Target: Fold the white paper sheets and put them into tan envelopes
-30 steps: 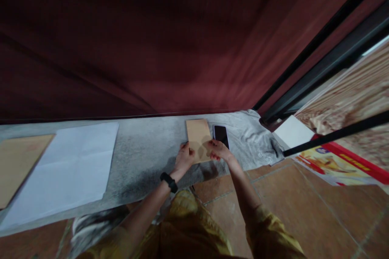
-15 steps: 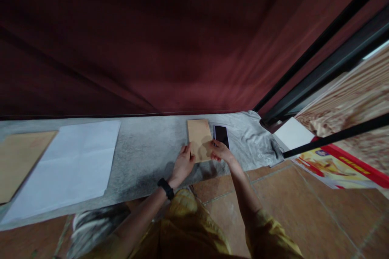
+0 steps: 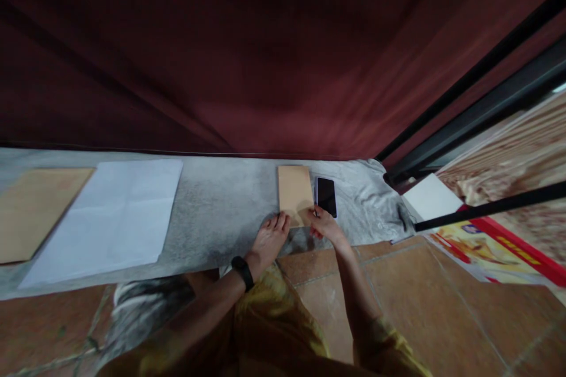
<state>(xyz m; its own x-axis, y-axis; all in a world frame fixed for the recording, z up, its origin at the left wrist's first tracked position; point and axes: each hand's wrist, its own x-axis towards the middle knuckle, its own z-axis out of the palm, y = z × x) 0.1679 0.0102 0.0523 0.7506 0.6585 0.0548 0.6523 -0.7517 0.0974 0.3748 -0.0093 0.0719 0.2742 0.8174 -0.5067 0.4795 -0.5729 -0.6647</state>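
A tan paper envelope or folded sheet [image 3: 295, 188] lies flat on a grey cloth, its long side pointing away from me. My left hand [image 3: 269, 238], with a black band on the wrist, rests its outstretched fingertips at the lower left corner of the tan paper. At the lower right edge, my right hand [image 3: 323, 226] has its fingers bent and pinched against the paper. A small dark spot shows at those fingertips, too small to make out. Just right of the paper lies a dark-screened phone [image 3: 326, 195], its near end close to my right hand.
The grey cloth [image 3: 221, 206] covers a long low surface. Large white sheets [image 3: 119, 218] lie left, with a bigger tan paper [image 3: 39, 206] overlapping them. A dark red curtain [image 3: 265, 70] hangs behind. Black bars [image 3: 486, 209], a white box [image 3: 432, 195] and a printed carton [image 3: 490, 250] are right.
My left hand has shifted from the tan paper's left side to its lower left corner, fingers straighter. My right hand stays at the right edge. The view has shifted slightly.
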